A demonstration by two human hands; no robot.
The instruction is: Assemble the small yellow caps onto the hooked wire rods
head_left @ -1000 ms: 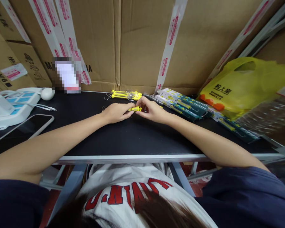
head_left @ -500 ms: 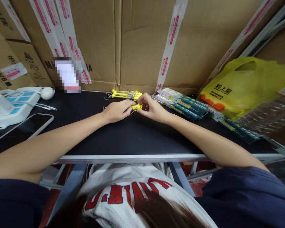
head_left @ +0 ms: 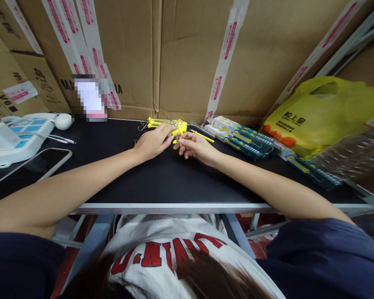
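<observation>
My left hand [head_left: 153, 142] is closed around a yellow plastic tool with thin metal wire [head_left: 179, 131]; its fingers hide most of the tool. Close on its right, my right hand [head_left: 197, 148] pinches a small yellow-tipped wire piece [head_left: 175, 142] between thumb and forefinger, the other fingers loosely curled. Just behind both hands lies a bundle of yellow tools with wire hooks [head_left: 162, 121]. A slim yellow rod [head_left: 202, 136] rests beyond the right hand, beside some thin grey metal rods [head_left: 202, 129].
Printed teal-and-white boxes [head_left: 237, 139] lie at the right, near a yellow plastic bag [head_left: 318, 112] and a clear plastic bottle [head_left: 355, 155]. On the left are a power strip [head_left: 34, 135] and a phone [head_left: 34, 166]. Cardboard boxes [head_left: 187, 58] stand behind the black table [head_left: 174, 182].
My right hand has turned and lowered slightly, drawing its fingertips off the tool's end with the small yellow-tipped piece. The tool in my left hand has tilted upward at its right end.
</observation>
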